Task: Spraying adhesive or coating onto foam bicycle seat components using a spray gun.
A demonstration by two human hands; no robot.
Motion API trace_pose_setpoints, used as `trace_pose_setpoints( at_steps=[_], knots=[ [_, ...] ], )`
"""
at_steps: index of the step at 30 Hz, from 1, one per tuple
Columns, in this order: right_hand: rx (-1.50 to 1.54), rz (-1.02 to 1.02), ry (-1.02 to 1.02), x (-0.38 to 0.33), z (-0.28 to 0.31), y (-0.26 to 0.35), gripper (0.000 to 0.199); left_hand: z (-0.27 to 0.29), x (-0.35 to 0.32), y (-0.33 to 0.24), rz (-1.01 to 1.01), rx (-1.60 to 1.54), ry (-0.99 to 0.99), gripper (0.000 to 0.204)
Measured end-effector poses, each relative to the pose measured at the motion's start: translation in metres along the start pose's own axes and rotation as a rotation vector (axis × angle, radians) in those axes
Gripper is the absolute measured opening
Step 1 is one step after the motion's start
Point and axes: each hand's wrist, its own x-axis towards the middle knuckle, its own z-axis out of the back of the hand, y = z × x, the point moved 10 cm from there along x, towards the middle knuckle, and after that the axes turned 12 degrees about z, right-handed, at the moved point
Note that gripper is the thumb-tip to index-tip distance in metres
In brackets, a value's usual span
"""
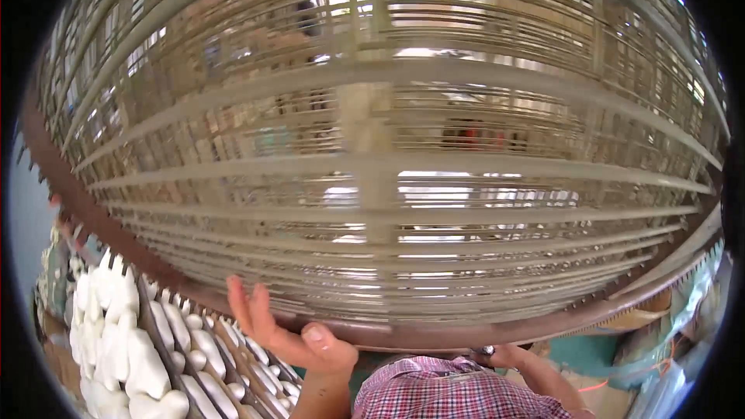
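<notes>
A large slatted rack (pixel 372 163) of pale, thin horizontal bars fills most of the view, tilted up close in front of me. Its curved-looking brown edge bar (pixel 434 335) runs along the bottom, just above my checked shirt. Against this edge, left of centre, is my left hand (pixel 306 345), palm turned up. Its fingers are stretched and apart, with the thumb below the bar. Farther right, my right hand (pixel 508 356) is close under the same edge, beside a small shiny thing (pixel 488 350). Its fingers are mostly hidden, so its grip does not show.
At the lower left, many white rounded pieces (pixel 128 341) stand in rows among brown strips (pixel 159 326). To the lower right are clear plastic sheeting (pixel 673 380), a green surface (pixel 578 353) and an orange cord (pixel 601 385). Blurred shelves and objects show through the slats.
</notes>
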Motion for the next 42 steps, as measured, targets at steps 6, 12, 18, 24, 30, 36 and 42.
trace_pose_setpoints(
  at_steps=[6, 12, 18, 24, 30, 36, 42],
  knots=[
    [-0.028, -0.052, -0.056, -0.009, -0.01, -0.011, 0.033, 0.009, -0.003, 0.009, 0.111, 0.008, -0.138, 0.055],
    [0.09, -0.119, -0.089, -0.01, -0.013, -0.016, 0.033, 0.01, -0.004, 0.01, 0.092, -0.001, -0.139, 0.056],
    [-0.056, 0.018, -0.161, 0.01, 0.005, 0.011, 0.035, -0.008, 0.01, 0.011, 0.007, -0.025, -0.05, 0.056],
    [0.034, -0.138, -0.307, 0.007, 0.013, -0.013, 0.047, -0.032, 0.021, 0.013, -0.055, -0.12, -0.033, 0.052],
    [0.192, -0.336, -0.444, -0.012, 0.008, -0.06, 0.051, -0.079, 0.016, 0.016, -0.144, -0.11, 0.051, 0.048],
    [0.128, -0.279, -0.39, -0.032, 0.015, -0.094, 0.053, -0.138, 0.005, 0.004, -0.1, -0.256, 0.004, 0.046],
    [-0.112, -0.235, 0.144, 0.009, 0.019, -0.059, 0.051, -0.204, 0.009, 0.019, -0.103, -0.254, 0.003, 0.047]
  ],
)
